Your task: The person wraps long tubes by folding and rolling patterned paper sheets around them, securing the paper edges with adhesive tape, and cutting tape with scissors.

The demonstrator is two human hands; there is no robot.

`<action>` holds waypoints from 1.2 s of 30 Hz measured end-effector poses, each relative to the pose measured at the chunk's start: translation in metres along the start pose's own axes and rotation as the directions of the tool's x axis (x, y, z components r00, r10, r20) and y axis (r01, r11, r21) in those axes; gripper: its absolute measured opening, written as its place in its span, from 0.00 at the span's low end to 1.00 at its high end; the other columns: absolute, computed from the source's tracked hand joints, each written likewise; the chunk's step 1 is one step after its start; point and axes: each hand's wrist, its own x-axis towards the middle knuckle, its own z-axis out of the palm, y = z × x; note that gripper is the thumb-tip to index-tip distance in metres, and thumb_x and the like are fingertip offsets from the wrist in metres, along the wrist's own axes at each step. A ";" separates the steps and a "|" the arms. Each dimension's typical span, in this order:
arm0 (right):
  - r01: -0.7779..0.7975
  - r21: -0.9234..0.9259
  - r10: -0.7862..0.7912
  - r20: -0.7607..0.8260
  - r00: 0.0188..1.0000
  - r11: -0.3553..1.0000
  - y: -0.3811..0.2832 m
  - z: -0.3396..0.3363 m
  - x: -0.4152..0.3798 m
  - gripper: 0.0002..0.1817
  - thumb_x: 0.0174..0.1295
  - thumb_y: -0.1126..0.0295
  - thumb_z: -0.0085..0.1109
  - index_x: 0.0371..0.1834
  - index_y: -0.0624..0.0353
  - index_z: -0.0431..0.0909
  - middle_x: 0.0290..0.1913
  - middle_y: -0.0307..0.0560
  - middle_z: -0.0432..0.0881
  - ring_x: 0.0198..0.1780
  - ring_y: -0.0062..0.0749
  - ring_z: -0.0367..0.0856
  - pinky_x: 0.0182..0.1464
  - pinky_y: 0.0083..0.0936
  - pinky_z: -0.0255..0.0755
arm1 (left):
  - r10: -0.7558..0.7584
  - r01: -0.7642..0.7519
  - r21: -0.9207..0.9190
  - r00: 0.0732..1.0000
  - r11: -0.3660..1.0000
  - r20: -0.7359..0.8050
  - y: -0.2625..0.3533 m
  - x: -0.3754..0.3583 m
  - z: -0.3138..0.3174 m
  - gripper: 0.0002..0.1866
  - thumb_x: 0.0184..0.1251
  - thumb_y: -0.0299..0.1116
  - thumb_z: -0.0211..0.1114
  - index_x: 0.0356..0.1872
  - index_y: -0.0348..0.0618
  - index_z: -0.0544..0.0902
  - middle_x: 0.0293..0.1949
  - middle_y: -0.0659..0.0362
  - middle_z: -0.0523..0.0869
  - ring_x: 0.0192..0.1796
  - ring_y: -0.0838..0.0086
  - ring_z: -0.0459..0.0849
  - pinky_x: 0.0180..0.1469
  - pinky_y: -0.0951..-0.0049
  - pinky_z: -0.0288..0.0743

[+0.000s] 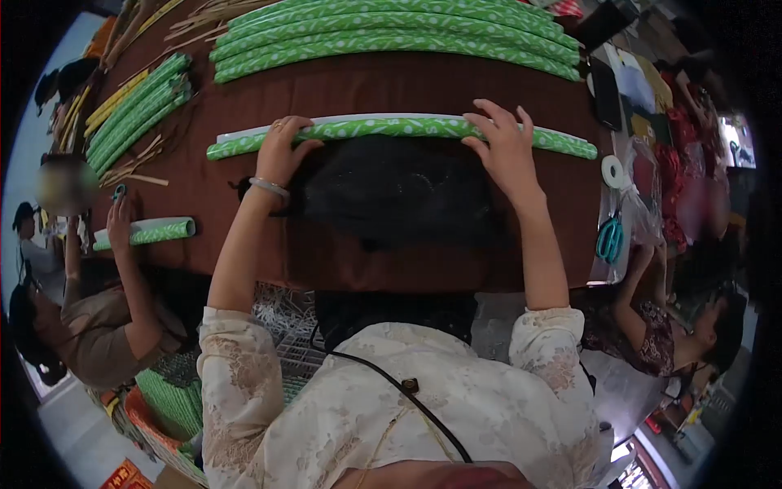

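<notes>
A long green patterned roll [391, 126] lies crosswise on the brown-covered table [326, 91], with a strip of white showing along its far edge. My left hand [283, 148] rests on the roll's left part, thumb apart from the other fingers, a ring and a bracelet on it. On the right part lies my right hand [503, 147], its fingers spread over the roll. Neither hand wraps round it. Between my forearms is a black cloth-like thing [391, 191], just on the near side of the roll.
Green rolls [391, 37] are stacked at the back; shorter rolls [138, 118] lie at left. On the right are a phone [604, 92], tape [612, 171] and teal scissors [609, 238]. Co-workers [118, 326] [672, 326] sit on both sides, the left one near another roll [147, 233].
</notes>
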 end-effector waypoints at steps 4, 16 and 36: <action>-0.022 0.037 0.023 -0.005 1.000 0.999 0.003 0.008 0.001 0.13 0.52 0.67 0.62 0.41 0.53 0.76 0.44 0.36 0.75 0.51 0.31 0.72 0.60 0.40 0.52 | 0.029 -0.029 0.015 0.999 0.999 0.018 0.000 0.002 -0.003 0.15 0.48 0.31 0.69 0.38 0.41 0.76 0.38 0.54 0.80 0.45 0.59 0.77 0.46 0.63 0.70; -0.067 0.069 0.064 0.034 0.997 0.995 0.007 0.014 0.007 0.12 0.50 0.66 0.64 0.39 0.52 0.78 0.40 0.34 0.79 0.47 0.27 0.75 0.59 0.37 0.54 | 0.251 -0.238 0.384 0.968 0.892 0.016 0.005 0.003 -0.004 0.19 0.50 0.34 0.67 0.46 0.46 0.76 0.41 0.57 0.77 0.45 0.61 0.76 0.43 0.64 0.72; 0.046 -0.265 0.020 0.243 0.970 0.963 0.007 0.016 0.039 0.17 0.46 0.57 0.66 0.37 0.53 0.81 0.42 0.42 0.73 0.51 0.36 0.68 0.56 0.40 0.55 | 0.229 -0.342 0.540 0.936 0.769 0.267 -0.004 0.032 0.008 0.21 0.57 0.43 0.61 0.44 0.37 0.72 0.39 0.54 0.76 0.41 0.62 0.76 0.44 0.66 0.73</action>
